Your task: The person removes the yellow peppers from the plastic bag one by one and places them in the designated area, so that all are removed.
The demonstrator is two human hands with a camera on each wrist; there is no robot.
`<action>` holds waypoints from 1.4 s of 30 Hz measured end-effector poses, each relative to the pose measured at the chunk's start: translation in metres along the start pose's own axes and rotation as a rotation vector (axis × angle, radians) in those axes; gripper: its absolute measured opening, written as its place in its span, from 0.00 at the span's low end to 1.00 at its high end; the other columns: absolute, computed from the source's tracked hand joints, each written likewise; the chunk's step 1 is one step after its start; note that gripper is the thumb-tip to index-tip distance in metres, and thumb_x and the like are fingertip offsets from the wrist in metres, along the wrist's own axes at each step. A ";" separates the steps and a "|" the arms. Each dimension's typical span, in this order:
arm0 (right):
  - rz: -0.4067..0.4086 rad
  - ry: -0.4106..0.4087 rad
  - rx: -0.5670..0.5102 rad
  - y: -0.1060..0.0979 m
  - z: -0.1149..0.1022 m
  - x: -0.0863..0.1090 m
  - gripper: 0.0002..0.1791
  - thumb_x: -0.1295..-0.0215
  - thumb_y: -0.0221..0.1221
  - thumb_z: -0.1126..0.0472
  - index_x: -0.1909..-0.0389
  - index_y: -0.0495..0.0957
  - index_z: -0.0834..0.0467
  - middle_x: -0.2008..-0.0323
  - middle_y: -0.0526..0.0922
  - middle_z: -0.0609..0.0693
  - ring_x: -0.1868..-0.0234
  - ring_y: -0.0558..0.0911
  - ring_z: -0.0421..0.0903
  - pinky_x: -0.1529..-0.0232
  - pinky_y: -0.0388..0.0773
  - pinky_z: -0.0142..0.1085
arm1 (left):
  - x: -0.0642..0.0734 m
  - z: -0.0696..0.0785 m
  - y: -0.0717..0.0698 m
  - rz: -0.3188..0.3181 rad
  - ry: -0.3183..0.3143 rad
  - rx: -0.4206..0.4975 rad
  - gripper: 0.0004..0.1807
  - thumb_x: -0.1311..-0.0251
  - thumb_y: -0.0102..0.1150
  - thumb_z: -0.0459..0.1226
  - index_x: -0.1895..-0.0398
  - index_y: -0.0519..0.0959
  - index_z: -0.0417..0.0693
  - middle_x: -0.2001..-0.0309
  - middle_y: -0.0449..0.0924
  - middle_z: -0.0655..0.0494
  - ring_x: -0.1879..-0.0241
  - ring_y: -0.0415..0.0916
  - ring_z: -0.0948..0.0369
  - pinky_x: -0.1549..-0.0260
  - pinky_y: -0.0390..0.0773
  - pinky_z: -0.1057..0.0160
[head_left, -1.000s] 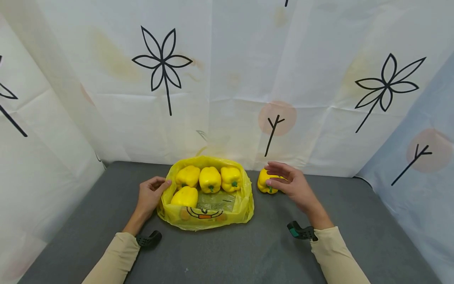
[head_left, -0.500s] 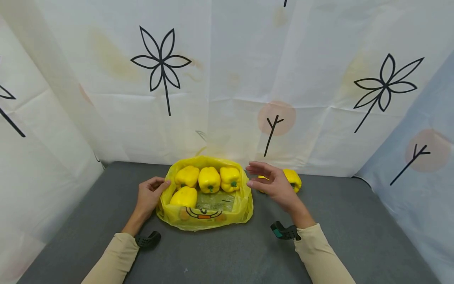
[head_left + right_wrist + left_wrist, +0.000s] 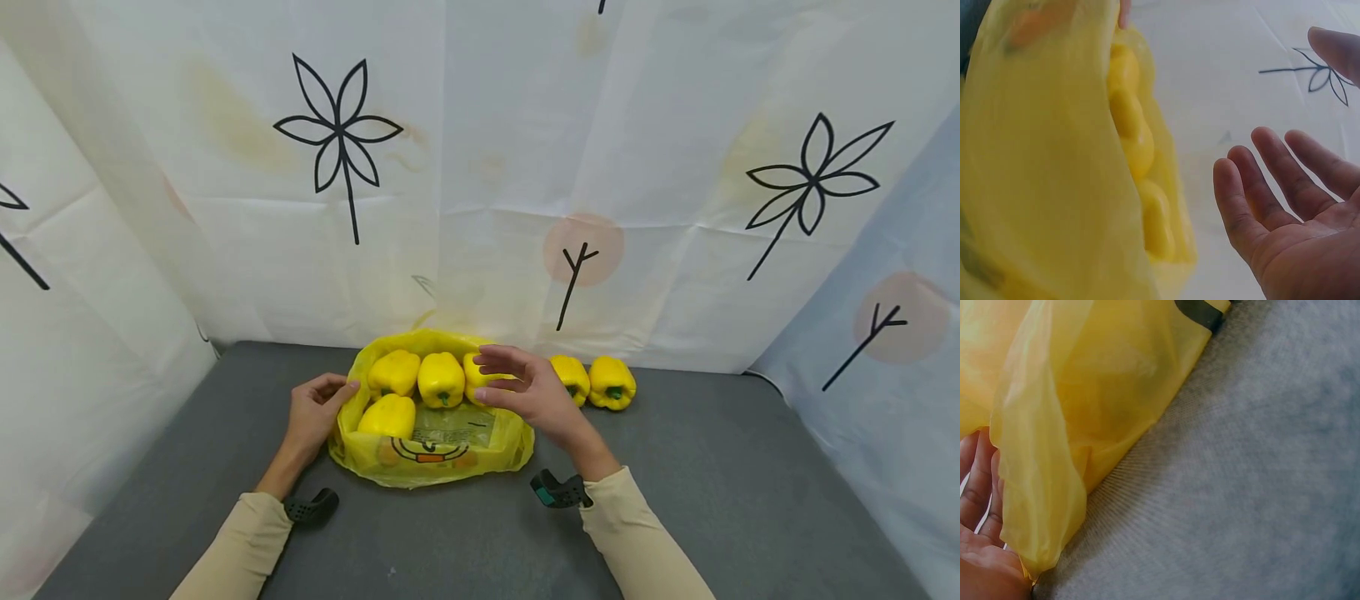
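Observation:
A yellow plastic bag (image 3: 472, 460) with a printed face lies with its mouth open on the grey table. Inside are several yellow bell peppers (image 3: 442, 380), three along the back and one at the front left. My left hand (image 3: 313, 414) pinches the bag's left rim; in the left wrist view a fold of film hangs over the fingers (image 3: 977, 481). Above the bag's right side hovers my right hand (image 3: 536, 398), holding nothing, fingers spread and thumb apart. It partly covers the rightmost pepper in the bag. The right wrist view shows the bare palm (image 3: 1310, 250) beside the bag.
Two more yellow bell peppers (image 3: 612, 383) sit on the table to the right of the bag. A white printed cloth (image 3: 480, 167) hangs behind the table (image 3: 720, 500) and along both sides. Each wrist wears a dark strap (image 3: 558, 490).
My right hand has moved left, from over the loose peppers to above the bag's right side, uncovering both of them. The left hand stays at the bag's rim.

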State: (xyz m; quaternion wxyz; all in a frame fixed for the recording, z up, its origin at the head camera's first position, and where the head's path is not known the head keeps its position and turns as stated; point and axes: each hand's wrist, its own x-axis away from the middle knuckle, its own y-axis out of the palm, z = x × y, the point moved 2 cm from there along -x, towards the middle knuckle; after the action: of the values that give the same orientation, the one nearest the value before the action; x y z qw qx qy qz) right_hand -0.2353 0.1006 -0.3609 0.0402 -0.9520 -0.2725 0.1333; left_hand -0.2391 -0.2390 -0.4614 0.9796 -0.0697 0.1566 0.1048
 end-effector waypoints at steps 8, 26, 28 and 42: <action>-0.023 0.021 0.058 0.026 0.007 -0.010 0.32 0.33 0.68 0.63 0.30 0.70 0.60 0.35 0.73 0.64 0.35 0.72 0.63 0.35 0.71 0.52 | 0.001 0.000 -0.001 -0.007 0.003 -0.006 0.14 0.32 0.65 0.34 0.57 0.82 0.26 0.69 0.83 0.63 0.70 0.80 0.66 0.70 0.81 0.71; -0.077 0.142 0.104 0.065 0.026 -0.026 0.33 0.32 0.67 0.59 0.30 0.69 0.65 0.33 0.73 0.60 0.35 0.73 0.61 0.36 0.73 0.45 | 0.001 -0.001 0.000 -0.002 0.000 -0.005 0.13 0.32 0.65 0.33 0.57 0.82 0.26 0.70 0.83 0.63 0.71 0.80 0.66 0.70 0.80 0.71; -0.080 0.156 0.114 0.067 0.028 -0.028 0.34 0.33 0.68 0.58 0.30 0.69 0.65 0.33 0.73 0.60 0.35 0.73 0.60 0.37 0.74 0.44 | 0.001 -0.001 -0.001 -0.003 -0.005 -0.008 0.12 0.32 0.64 0.32 0.57 0.82 0.26 0.70 0.83 0.63 0.71 0.79 0.67 0.71 0.80 0.71; -0.068 0.200 0.325 0.082 0.032 -0.035 0.36 0.37 0.71 0.51 0.32 0.73 0.61 0.36 0.77 0.55 0.38 0.77 0.55 0.40 0.76 0.43 | 0.009 0.030 0.003 -0.028 0.022 -0.014 0.11 0.32 0.62 0.28 0.59 0.80 0.21 0.70 0.84 0.60 0.72 0.79 0.68 0.71 0.80 0.72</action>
State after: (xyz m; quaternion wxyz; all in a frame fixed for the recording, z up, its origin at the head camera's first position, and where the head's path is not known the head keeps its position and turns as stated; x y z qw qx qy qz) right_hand -0.2314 0.0122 -0.3961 0.2248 -0.9317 -0.2741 0.0789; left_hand -0.2228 -0.2293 -0.4364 0.9786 -0.0801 0.1657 0.0917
